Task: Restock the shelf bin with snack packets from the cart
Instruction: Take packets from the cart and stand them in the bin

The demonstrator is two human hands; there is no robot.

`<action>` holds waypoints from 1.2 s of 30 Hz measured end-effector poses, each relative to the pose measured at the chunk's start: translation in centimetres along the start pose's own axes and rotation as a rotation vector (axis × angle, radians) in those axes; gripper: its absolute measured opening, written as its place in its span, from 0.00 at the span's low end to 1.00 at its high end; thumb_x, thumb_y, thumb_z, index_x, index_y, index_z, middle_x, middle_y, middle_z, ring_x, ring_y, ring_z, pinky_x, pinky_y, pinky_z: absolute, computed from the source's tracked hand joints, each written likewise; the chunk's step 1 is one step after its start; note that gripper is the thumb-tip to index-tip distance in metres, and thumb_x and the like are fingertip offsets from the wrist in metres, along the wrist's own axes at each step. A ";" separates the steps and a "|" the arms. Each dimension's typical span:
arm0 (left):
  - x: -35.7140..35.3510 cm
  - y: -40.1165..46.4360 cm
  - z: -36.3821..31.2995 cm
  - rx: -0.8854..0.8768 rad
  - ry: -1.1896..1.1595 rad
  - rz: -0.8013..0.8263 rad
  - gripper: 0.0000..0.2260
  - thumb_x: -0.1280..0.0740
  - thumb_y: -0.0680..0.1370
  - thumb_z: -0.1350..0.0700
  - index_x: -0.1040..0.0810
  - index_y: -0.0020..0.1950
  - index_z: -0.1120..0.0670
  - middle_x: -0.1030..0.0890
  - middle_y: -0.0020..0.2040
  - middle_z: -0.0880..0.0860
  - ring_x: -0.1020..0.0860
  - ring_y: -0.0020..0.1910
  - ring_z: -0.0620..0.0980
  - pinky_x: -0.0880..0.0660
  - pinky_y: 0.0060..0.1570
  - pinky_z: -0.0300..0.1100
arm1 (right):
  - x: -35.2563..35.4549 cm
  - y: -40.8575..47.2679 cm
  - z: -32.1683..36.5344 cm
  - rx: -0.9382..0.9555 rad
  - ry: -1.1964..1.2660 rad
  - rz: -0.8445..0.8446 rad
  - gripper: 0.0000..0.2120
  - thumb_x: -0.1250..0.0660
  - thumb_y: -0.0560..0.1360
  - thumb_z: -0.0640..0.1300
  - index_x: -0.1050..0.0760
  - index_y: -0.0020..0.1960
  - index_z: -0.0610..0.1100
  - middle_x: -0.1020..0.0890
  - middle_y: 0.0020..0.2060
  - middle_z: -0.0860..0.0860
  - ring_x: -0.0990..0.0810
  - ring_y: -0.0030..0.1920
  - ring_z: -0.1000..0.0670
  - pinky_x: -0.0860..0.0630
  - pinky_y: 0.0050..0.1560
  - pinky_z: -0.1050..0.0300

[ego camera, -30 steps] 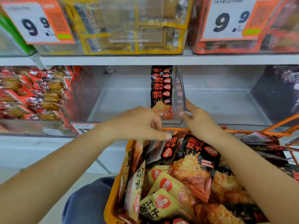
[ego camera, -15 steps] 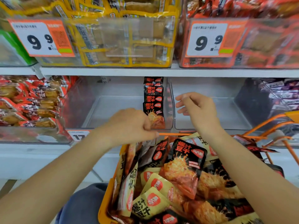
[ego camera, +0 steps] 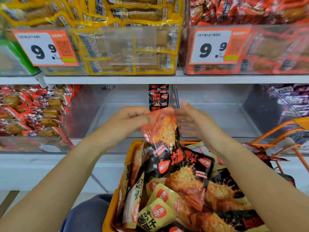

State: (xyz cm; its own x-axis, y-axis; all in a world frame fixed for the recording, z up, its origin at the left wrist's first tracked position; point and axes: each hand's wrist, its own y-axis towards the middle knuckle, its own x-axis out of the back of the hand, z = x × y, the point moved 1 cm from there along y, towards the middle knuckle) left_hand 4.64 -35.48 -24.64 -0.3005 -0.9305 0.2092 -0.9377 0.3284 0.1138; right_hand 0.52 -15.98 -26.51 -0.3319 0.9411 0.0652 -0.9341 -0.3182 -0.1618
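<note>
The left hand (ego camera: 127,122) pinches the top edge of a black-and-orange snack packet (ego camera: 160,131), lifted clear above the cart (ego camera: 111,213); the right hand (ego camera: 192,121) waits at its 3 o'clock, fingers straight, holding nothing. The packet appears light, soft and slick, so the sealed edge is judged the safest hold. The clear shelf bin (ego camera: 117,114) at 12 o'clock holds one row of packets along its right wall, and the cart remains heaped.

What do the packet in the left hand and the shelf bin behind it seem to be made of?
Packet: probably glossy plastic film; it glints and creases in the left hand's grip.
Shelf bin: probably clear hard plastic; the shelf shows through its flat, lightly reflecting walls.
</note>
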 end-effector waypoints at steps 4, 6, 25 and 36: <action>0.1 0.7 1.7 0.075 -0.297 -0.250 0.09 0.33 0.72 0.55 0.29 0.34 0.54 0.27 0.29 0.48 0.27 0.28 0.42 0.27 0.31 0.33 | -0.4 -0.2 -0.6 -0.044 0.104 0.150 0.28 0.34 0.65 0.66 0.22 0.53 0.45 0.20 0.36 0.51 0.21 0.33 0.53 0.23 0.34 0.61; 0.2 0.8 2.2 0.091 -0.379 -0.320 0.10 0.30 0.72 0.52 0.29 0.38 0.54 0.24 0.31 0.49 0.24 0.30 0.44 0.24 0.31 0.36 | 0.0 -0.4 -0.7 -0.039 0.056 0.269 0.23 0.28 0.66 0.55 0.22 0.57 0.44 0.16 0.40 0.51 0.19 0.38 0.53 0.23 0.37 0.61; -0.3 2.3 2.0 0.287 -0.037 -0.119 0.07 0.29 0.72 0.57 0.18 0.50 0.53 0.15 0.42 0.50 0.18 0.40 0.46 0.23 0.42 0.36 | -0.3 2.6 1.3 0.169 0.027 -0.154 0.05 0.35 0.78 0.43 0.21 0.44 0.46 0.19 0.37 0.51 0.21 0.38 0.55 0.21 0.40 0.60; 1.7 10.2 10.1 0.664 -0.066 -0.402 0.05 0.29 0.73 0.64 0.24 0.42 0.56 0.20 0.40 0.52 0.21 0.33 0.43 0.27 0.28 0.32 | 0.9 5.6 -5.3 0.010 -0.413 -0.069 0.25 0.38 0.80 0.44 0.38 0.75 0.47 0.29 0.70 0.49 0.27 0.65 0.40 0.28 0.61 0.52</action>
State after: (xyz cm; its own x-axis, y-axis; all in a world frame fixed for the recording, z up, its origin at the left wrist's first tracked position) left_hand -7.20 -35.34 -32.94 0.0940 -0.9722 0.2145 -0.8789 -0.1823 -0.4408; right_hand -4.34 -16.33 -32.62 -0.2913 0.8361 0.4649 -0.9566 -0.2588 -0.1341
